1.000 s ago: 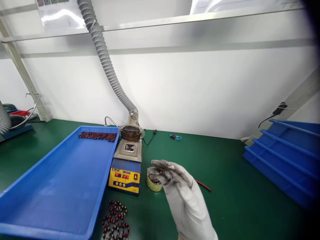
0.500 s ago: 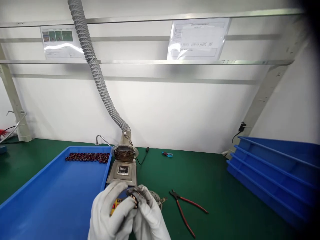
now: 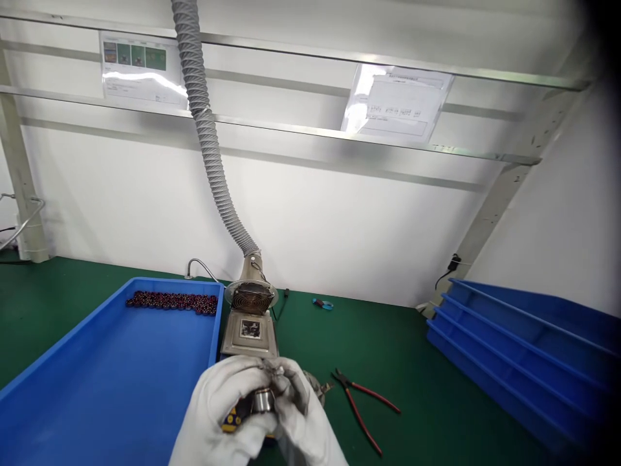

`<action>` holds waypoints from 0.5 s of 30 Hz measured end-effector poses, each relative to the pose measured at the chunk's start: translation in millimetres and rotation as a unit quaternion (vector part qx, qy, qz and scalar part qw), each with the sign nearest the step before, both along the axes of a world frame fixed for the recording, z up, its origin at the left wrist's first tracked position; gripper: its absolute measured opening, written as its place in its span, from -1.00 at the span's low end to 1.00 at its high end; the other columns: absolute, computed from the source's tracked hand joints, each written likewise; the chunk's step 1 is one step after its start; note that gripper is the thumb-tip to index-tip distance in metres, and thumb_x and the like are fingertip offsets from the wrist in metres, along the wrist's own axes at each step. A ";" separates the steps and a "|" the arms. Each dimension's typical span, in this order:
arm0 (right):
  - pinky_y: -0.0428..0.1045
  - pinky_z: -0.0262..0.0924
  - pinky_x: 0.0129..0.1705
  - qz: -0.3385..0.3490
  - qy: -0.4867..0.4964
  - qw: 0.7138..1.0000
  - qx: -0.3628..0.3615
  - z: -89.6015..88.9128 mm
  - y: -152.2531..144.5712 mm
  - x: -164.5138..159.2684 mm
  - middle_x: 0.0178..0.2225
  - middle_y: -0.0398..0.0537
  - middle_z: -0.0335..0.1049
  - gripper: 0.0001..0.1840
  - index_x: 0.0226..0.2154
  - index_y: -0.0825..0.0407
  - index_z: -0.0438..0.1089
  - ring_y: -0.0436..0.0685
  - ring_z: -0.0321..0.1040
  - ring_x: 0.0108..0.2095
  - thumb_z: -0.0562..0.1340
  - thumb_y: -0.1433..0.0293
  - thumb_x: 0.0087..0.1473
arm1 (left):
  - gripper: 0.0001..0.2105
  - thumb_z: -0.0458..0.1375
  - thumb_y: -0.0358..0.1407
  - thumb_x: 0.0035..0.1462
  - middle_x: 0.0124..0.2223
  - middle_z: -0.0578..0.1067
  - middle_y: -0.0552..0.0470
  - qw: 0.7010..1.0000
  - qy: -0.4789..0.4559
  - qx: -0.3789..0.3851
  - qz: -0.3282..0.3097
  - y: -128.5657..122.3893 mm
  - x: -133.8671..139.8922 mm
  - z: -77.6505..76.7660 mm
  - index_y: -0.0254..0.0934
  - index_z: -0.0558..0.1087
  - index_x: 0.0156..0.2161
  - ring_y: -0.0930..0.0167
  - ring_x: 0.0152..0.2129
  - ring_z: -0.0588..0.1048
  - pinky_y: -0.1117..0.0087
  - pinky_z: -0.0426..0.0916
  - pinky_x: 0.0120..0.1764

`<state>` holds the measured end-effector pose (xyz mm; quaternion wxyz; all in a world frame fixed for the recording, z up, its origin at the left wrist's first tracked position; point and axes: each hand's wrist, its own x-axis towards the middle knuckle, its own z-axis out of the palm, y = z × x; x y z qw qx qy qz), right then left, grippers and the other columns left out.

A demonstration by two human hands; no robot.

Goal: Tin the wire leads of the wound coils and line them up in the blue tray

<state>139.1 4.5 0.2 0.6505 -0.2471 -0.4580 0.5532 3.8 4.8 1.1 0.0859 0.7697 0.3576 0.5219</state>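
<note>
My left hand point(image 3: 218, 408), in a white glove, is closed around a small round part point(image 3: 263, 400) with a shiny metal side and a dark edge. My right hand point(image 3: 305, 408), gloved too and dark-stained at the fingertips, presses against the part's right side with its fingers bent. The gloves cover much of the part. Just beyond the hands stands a metal solder pot point(image 3: 250, 329) with a square opening. Some yellow and black printing point(image 3: 231, 422) shows between the left fingers. To the right lie red-handled pliers point(image 3: 359, 408) with their handles spread.
A blue tray point(image 3: 121, 362) on the left holds several dark, coppery small parts point(image 3: 172, 301) along its far end. An extraction hood point(image 3: 252, 294) on a grey hose point(image 3: 208, 136) hangs behind the pot. Stacked blue trays point(image 3: 514, 349) stand right; small blue-handled cutters point(image 3: 323, 303) lie farther back.
The part has been turned in my fingers, so its shiny metal side shows instead of its dark, copper-dotted face. My hands stay together. The whole view has tilted slightly.
</note>
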 end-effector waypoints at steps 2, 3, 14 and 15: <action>0.00 0.27 -0.34 0.001 -0.062 0.997 0.037 -1.2 -1.2 7.9 -0.43 -0.04 0.45 -0.66 -0.38 -0.03 0.45 0.12 0.36 -0.41 0.40 0.22 -0.31 | -0.60 0.18 -0.48 -0.11 -0.09 0.48 0.00 0.998 0.031 0.048 -0.002 -1.3 -3.7 1.3 -0.14 0.35 -0.10 0.35 -0.14 0.45 0.34 0.39 -0.08; -0.01 0.27 -0.36 0.000 -0.091 0.994 0.059 -1.4 -1.7 12.8 -0.43 -0.04 0.45 -0.69 -0.40 -0.04 0.46 0.11 0.36 -0.41 0.40 0.25 -0.31 | -0.57 0.18 -0.48 -0.13 -0.09 0.48 0.00 0.996 0.049 0.069 -0.006 -2.1 -4.1 2.4 -0.13 0.33 -0.08 0.35 -0.13 0.45 0.34 0.40 -0.08; 0.01 0.23 -0.21 -0.061 0.064 0.996 0.014 11.9 -8.0 23.2 -0.48 -0.09 0.36 -0.78 -0.56 -0.03 0.43 0.10 0.32 -0.36 0.26 0.18 -0.10 | -0.71 0.12 -0.47 -0.03 -0.22 0.52 -0.03 0.973 0.091 0.212 0.021 -4.2 12.8 15.2 -0.23 0.32 -0.14 0.37 -0.23 0.47 0.35 0.40 -0.21; 0.02 0.23 -0.20 -0.056 0.065 0.996 0.004 11.5 -8.4 24.5 -0.46 -0.08 0.38 -0.80 -0.52 -0.04 0.44 0.11 0.33 -0.34 0.28 0.18 -0.12 | -0.72 0.12 -0.46 -0.02 -0.21 0.52 -0.04 0.972 0.093 0.212 0.029 -4.6 12.0 13.7 -0.24 0.32 -0.14 0.37 -0.22 0.47 0.34 0.40 -0.20</action>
